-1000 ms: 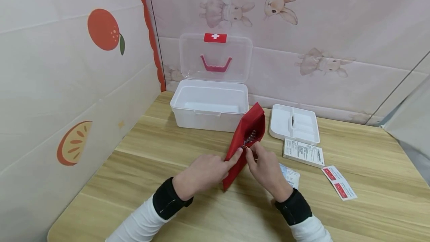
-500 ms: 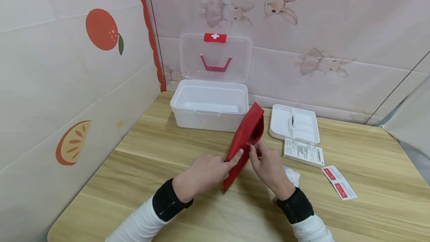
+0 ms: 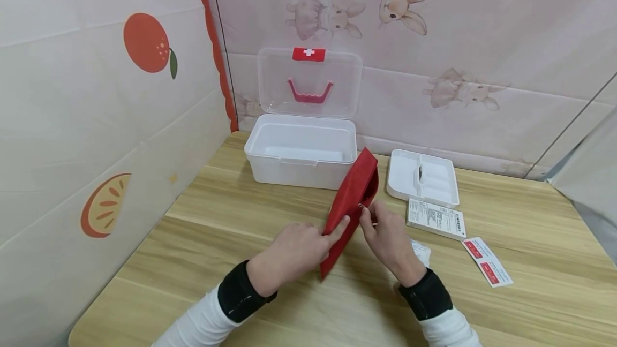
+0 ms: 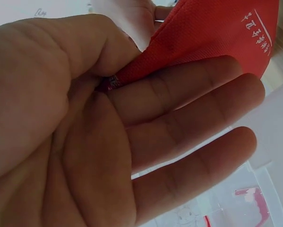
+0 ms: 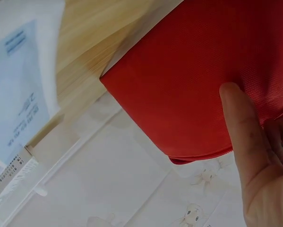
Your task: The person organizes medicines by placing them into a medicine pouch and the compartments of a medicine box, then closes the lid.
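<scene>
A red zip pouch (image 3: 348, 193) stands on edge at the middle of the table, its far end gaping. White printing marks its side in the left wrist view. My left hand (image 3: 296, 250) grips its near upper edge between thumb and index finger, with the index lying along the side. In the left wrist view the other fingers (image 4: 193, 137) stretch out beside the pouch. My right hand (image 3: 389, 240) pinches at the small metal zipper pull (image 3: 360, 205) on the mouth. One right finger (image 5: 240, 113) lies against the pouch's red side in the right wrist view.
Behind the pouch stands a white first-aid box (image 3: 299, 170), its clear lid (image 3: 337, 82) raised. To the right are a white divided tray (image 3: 397, 175), a printed carton (image 3: 435, 219), a red-and-white packet (image 3: 487, 262) and a pale blue packet (image 3: 421, 253) partly behind my right hand.
My right hand has shifted slightly right and away with the zipper pull. The pouch's mouth has narrowed, and the coiled metallic thing seen inside is now hidden. My left hand stays nearly still.
</scene>
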### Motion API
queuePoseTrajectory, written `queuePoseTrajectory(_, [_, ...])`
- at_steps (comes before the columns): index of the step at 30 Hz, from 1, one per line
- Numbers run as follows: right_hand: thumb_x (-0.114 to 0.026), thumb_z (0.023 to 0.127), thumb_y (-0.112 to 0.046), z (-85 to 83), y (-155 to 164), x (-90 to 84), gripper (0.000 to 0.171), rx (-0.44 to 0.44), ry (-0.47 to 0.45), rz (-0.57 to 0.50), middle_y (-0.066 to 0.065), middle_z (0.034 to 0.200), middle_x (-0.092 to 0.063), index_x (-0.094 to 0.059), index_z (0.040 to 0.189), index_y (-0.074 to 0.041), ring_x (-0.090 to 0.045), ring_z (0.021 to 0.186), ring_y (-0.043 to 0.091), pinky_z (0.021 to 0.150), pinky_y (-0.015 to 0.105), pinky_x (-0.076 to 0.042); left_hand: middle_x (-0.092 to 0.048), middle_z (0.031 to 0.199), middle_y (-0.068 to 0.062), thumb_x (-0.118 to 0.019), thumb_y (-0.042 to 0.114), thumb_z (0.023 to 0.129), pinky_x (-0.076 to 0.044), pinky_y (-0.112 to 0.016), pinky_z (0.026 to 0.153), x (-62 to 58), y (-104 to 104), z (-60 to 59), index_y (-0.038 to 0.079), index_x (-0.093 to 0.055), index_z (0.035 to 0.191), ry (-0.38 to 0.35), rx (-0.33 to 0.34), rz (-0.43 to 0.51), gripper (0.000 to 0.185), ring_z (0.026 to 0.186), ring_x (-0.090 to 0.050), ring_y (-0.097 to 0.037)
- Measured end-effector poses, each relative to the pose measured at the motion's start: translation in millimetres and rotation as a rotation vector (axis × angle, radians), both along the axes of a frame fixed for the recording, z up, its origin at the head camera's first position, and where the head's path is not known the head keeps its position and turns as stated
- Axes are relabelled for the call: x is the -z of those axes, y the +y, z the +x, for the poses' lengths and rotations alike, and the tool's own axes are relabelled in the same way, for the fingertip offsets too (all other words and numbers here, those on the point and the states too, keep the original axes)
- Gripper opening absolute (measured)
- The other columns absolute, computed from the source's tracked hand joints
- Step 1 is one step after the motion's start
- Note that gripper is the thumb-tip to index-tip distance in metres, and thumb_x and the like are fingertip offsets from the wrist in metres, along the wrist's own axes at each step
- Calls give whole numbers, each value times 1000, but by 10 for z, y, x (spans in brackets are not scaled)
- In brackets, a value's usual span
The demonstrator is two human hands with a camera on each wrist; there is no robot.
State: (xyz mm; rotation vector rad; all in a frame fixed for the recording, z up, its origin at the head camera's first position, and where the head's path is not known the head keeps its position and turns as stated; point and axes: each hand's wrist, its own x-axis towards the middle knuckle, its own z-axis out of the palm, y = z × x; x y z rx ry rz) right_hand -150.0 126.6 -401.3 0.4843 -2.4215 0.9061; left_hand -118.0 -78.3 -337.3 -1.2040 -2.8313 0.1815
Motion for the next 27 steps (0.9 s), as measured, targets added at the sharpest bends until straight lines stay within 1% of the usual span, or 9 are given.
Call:
queuePoseTrajectory(5, [-61, 91, 5, -9, 18, -4, 14, -11, 26, -25, 11, 75, -68, -55, 82, -4, -71, 70, 21, 59, 32, -59, -52, 63, 1, -74, 24, 91, -42, -18, 49, -8, -9, 15, 15, -49, 146, 27, 8, 12, 61, 52, -45, -10])
queuePoseTrajectory(9, [-62, 90, 6, -11, 41, -8, 13, -23, 46, -41, 11, 77, -68, -56, 83, -4, -71, 72, 22, 62, 34, -60, -64, 80, -3, -77, 21, 88, -51, -21, 56, -23, -34, 21, 15, -52, 141, 29, 22, 86, 59, 62, -55, -12])
queuePoseTrajectory(11, [-63, 90, 5, -12, 43, -11, 12, -28, 65, -32, 10, 77, -67, -57, 84, -4, -70, 71, 20, 62, 34, -60, -66, 89, -5, -77, 21, 88, -53, -23, 58, -30, -41, 13, 14, -53, 136, 34, 22, 129, 54, 67, -57, -13])
queuePoseTrajectory(13, [-64, 89, 6, -11, 40, -13, 12, -44, 82, -20, 8, 78, -66, -57, 86, -3, -69, 71, 18, 62, 32, -60, -66, 93, -6, -77, 21, 87, -54, -24, 57, -30, -39, 3, 13, -53, 128, 52, 19, 164, 48, 69, -57, -14])
queuePoseTrajectory(17, [-65, 88, 7, 2, 15, -17, 12, -94, 105, -9, 7, 80, -65, -58, 88, -3, -68, 73, 15, 63, 29, -59, -66, 92, -8, -75, 19, 89, -56, -25, 53, -9, -17, -25, 11, -51, 116, 163, 17, 221, 37, 68, -59, -15])
queuePoseTrajectory(19, [-65, 88, 7, 14, -3, -21, 12, -118, 100, -17, 7, 81, -65, -58, 88, -3, -68, 74, 14, 65, 28, -59, -66, 90, -8, -76, 17, 88, -56, -25, 52, 0, -7, -37, 10, -50, 116, 196, 0, 256, 38, 67, -60, -14])
queuePoseTrajectory(21, [-65, 88, 7, 25, -21, -24, 12, -134, 92, -21, 8, 83, -67, -59, 89, -4, -67, 75, 13, 66, 27, -59, -67, 89, -8, -77, 16, 87, -56, -25, 52, 10, -1, -52, 10, -49, 119, 203, -29, 288, 43, 66, -61, -14])
queuePoseTrajectory(24, [-66, 88, 6, 40, -42, -30, 12, -155, 77, -29, 8, 84, -68, -60, 90, -4, -67, 75, 12, 66, 27, -59, -66, 83, -6, -79, 16, 85, -54, -24, 49, 8, -3, -60, 10, -46, 129, 191, -97, 325, 56, 62, -59, -13])
queuePoseTrajectory(27, [-66, 88, 5, 45, -55, -23, 12, -178, 81, -29, 6, 84, -69, -61, 89, -5, -65, 74, 10, 65, 26, -59, -64, 73, -4, -78, 16, 85, -49, -24, 44, 0, -14, -61, 8, -46, 136, 219, -160, 333, 61, 55, -55, -12])
